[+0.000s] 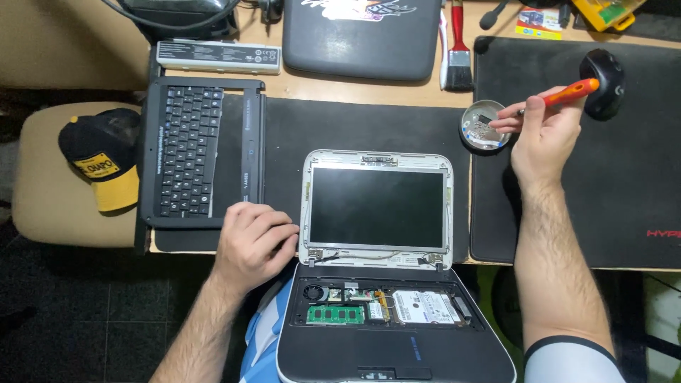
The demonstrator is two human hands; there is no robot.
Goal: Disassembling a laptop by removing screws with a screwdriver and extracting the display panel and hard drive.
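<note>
While the left hand (252, 241) rests curled and empty, the right hand (543, 135) pinches an orange-handled screwdriver (567, 92) over a round dish (482, 128).

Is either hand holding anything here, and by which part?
The right hand holds an orange-handled screwdriver by the front of its handle, over a small round dish. The left hand holds nothing; it rests on the black mat.

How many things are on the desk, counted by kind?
Opened small laptop: 1
Closed laptop: 1
Removed keyboard: 1
Battery pack: 1
Brush: 1
Orange-handled screwdriver, in the right hand: 1
Small round dish: 1
Black mouse: 1
Total: 8
</note>
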